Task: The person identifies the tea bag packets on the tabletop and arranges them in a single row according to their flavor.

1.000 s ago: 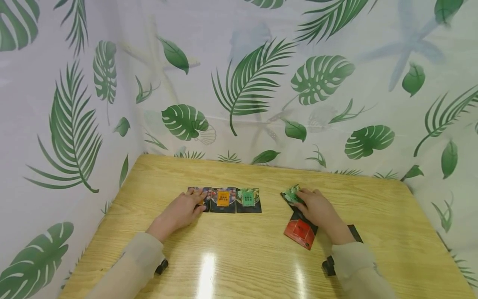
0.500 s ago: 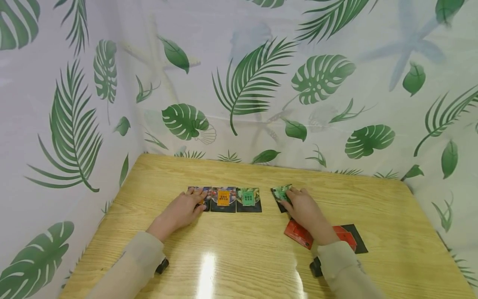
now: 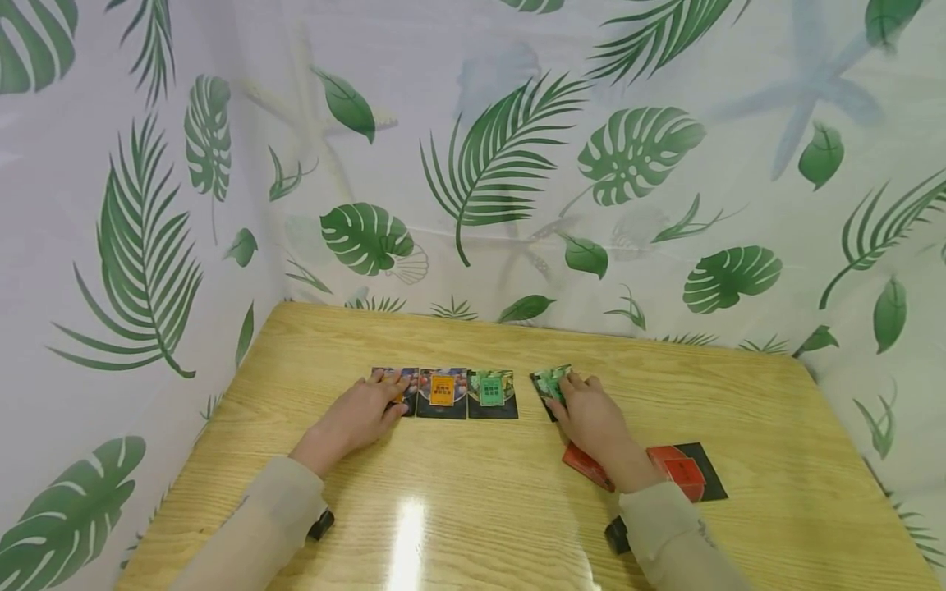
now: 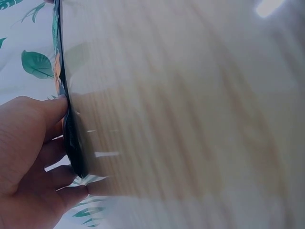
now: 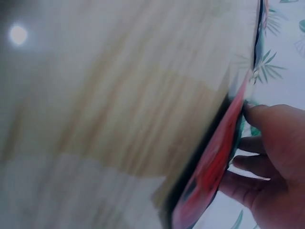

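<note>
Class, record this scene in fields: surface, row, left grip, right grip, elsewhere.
Surface: wooden table
Row: left-end packet, orange-labelled middle packet, green-labelled packet
Left grip: fingers rest on left-end packet
Right grip: fingers on tilted green packet, apart from row
Elsewhere: red packet, partly hidden; second red packet, farther right

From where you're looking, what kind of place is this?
Probably an indoor work corner, though I can't tell which room: there's a wood-grain table, white leaf-print coverings behind and beside it, and small packets laid out on top.
</note>
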A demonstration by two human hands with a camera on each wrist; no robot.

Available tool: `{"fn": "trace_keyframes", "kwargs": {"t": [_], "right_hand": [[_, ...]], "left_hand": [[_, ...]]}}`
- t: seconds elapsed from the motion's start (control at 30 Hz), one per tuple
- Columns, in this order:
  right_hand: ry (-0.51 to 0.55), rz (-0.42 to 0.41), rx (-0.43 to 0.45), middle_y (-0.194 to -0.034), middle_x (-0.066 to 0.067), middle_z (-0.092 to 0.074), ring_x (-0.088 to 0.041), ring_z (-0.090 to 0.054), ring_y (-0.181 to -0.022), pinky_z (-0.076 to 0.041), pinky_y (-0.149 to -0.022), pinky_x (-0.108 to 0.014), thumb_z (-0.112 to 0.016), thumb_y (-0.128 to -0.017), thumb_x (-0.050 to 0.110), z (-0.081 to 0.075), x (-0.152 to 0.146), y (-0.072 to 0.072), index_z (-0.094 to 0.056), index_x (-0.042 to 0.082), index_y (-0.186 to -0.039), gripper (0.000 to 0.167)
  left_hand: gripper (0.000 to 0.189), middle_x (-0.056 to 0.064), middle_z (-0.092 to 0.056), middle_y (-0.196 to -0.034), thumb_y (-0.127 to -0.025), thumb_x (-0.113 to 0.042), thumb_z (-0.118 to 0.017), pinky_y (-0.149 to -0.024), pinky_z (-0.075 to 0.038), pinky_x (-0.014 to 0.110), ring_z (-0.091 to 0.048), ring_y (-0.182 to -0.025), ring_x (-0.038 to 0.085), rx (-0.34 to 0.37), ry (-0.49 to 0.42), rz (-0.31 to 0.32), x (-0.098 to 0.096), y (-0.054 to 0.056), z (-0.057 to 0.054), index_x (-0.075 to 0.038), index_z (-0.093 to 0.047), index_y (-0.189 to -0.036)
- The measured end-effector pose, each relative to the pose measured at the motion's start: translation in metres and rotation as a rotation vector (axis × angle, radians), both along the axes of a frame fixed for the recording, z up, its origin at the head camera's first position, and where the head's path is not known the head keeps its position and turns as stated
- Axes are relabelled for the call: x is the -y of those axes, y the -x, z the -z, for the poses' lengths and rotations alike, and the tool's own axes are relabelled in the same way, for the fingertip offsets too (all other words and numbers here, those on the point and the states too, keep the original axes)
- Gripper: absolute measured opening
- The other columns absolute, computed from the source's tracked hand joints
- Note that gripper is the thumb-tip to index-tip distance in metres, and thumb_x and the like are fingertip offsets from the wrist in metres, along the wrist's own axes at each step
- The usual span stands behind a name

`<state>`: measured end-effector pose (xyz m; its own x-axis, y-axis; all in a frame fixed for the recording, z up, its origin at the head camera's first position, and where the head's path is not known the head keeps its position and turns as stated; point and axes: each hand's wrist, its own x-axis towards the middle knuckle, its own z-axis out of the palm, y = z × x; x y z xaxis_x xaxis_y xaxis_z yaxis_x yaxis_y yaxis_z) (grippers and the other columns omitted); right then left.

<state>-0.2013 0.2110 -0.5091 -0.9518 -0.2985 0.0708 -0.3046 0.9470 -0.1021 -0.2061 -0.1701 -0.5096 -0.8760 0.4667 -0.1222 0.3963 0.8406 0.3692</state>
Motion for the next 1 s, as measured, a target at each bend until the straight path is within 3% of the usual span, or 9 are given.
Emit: {"fn": "trace_keyframes", "kwargs": {"t": [0.17,0.37,0.57,0.83,1.0], "right_hand": [[0.040,0.000,0.034,-0.147,-0.038,-0.055,-0.055,-0.056,-0.130,-0.053,-0.107,-0.061,-0.061,-0.108,0.028,-0.004,0.005,-0.004,-0.059,-0.013,-0.141,0.053],[0.061,-0.036,0.031,-0.150,-0.031,-0.056,-0.054,-0.051,-0.139,-0.048,-0.112,-0.065,-0.066,-0.106,0.025,-0.011,0.000,-0.004,-0.058,-0.005,-0.146,0.051],[0.007,-0.047,0.183,-0.162,-0.030,-0.043,-0.056,-0.027,-0.155,-0.027,-0.123,-0.073,-0.056,-0.110,0.036,-0.010,-0.004,-0.005,-0.044,-0.001,-0.159,0.063],[0.006,-0.029,0.158,-0.163,-0.030,-0.041,-0.051,-0.032,-0.155,-0.030,-0.125,-0.068,-0.054,-0.110,0.039,0.001,0.007,-0.008,-0.043,-0.006,-0.157,0.066],[0.050,-0.049,0.201,-0.167,-0.032,-0.032,-0.052,-0.027,-0.156,-0.028,-0.125,-0.070,-0.051,-0.112,0.037,0.000,0.011,-0.010,-0.038,0.000,-0.162,0.064]], "left_hand": [[0.056,0.020,-0.034,-0.168,-0.112,-0.031,-0.053,-0.125,-0.032,0.065,-0.030,-0.156,0.048,-0.001,0.007,0.001,0.000,0.000,0.001,-0.004,-0.043,-0.160],[0.055,0.022,-0.037,-0.167,-0.112,-0.030,-0.053,-0.124,-0.034,0.066,-0.032,-0.155,0.049,-0.014,0.010,0.010,-0.001,0.001,0.000,-0.003,-0.045,-0.159],[0.055,0.023,-0.037,-0.167,-0.112,-0.029,-0.054,-0.124,-0.033,0.066,-0.032,-0.155,0.050,-0.010,0.021,0.011,0.000,0.000,-0.001,-0.003,-0.045,-0.159],[0.054,0.023,-0.038,-0.166,-0.112,-0.028,-0.054,-0.124,-0.033,0.066,-0.033,-0.155,0.049,-0.009,0.016,0.004,-0.001,-0.001,-0.003,-0.001,-0.045,-0.159],[0.053,0.023,-0.039,-0.166,-0.112,-0.028,-0.054,-0.124,-0.034,0.066,-0.033,-0.155,0.049,-0.010,0.018,0.001,-0.001,-0.001,-0.003,-0.002,-0.047,-0.158]]}}
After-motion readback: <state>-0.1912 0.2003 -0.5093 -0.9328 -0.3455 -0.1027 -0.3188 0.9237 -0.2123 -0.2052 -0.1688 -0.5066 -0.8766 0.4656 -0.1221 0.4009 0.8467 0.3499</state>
